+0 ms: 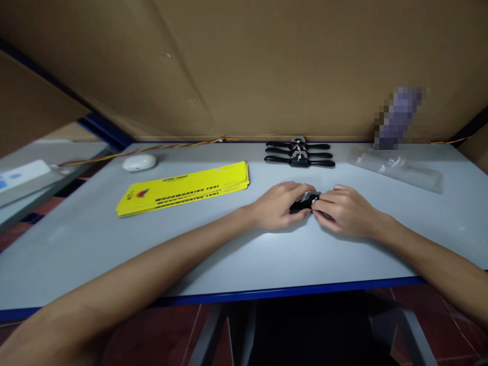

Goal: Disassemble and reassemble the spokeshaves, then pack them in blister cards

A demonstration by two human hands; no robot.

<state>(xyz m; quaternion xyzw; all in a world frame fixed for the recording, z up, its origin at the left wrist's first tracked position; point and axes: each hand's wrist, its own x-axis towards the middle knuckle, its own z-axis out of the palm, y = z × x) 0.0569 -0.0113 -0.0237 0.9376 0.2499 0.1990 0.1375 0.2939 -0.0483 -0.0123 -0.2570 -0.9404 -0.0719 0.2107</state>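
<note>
A black spokeshave (302, 204) with a silver metal part lies low over the table between my two hands. My left hand (282, 204) is closed around its left side. The fingers of my right hand (343, 210) are bent and pinch at its middle, close to a small silver screw. Fingers cover both handles, so only the centre of the tool shows. Just beyond my hands, three more black spokeshaves (299, 161) are lined up one behind another, their silver plates facing up.
Left of my hands lies a stack of yellow printed cards (183, 189). A white rounded case (139, 162) sits behind it. Clear plastic sleeves (404, 170) lie at the back right, near a blurred purple item (400, 119). A twisted wire (152, 148) runs along the cardboard wall (267, 66).
</note>
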